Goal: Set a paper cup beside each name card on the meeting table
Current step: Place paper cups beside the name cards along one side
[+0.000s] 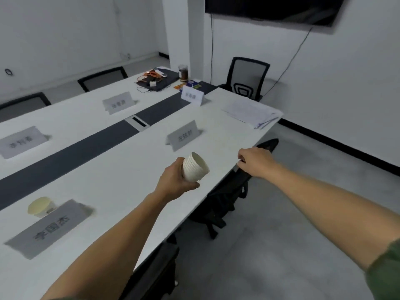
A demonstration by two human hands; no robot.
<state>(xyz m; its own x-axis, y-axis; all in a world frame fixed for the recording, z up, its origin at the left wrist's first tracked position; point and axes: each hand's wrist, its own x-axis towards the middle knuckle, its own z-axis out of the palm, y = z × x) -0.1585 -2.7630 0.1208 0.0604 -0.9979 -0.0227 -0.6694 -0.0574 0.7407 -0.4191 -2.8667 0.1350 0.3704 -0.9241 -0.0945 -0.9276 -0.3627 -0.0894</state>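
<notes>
My left hand (176, 180) grips a stack of white paper cups (195, 167) tilted on its side above the white meeting table (121, 169). My right hand (256, 161) rests on the back of a black chair (225, 198) at the table's near edge, fingers curled over its top. One paper cup (40, 206) stands behind the nearest grey name card (50, 229) at lower left. Another name card (184, 135) sits ahead of the stack with no cup beside it. Three more cards (118, 102) (20, 141) (192, 95) stand farther off.
A dark strip (86, 146) runs down the table's middle. Papers (251, 112) lie at the far right corner. A laptop with cables (158, 80) and a jar (183, 72) sit at the far end. Chairs (246, 77) ring the table; a screen (272, 9) hangs on the wall.
</notes>
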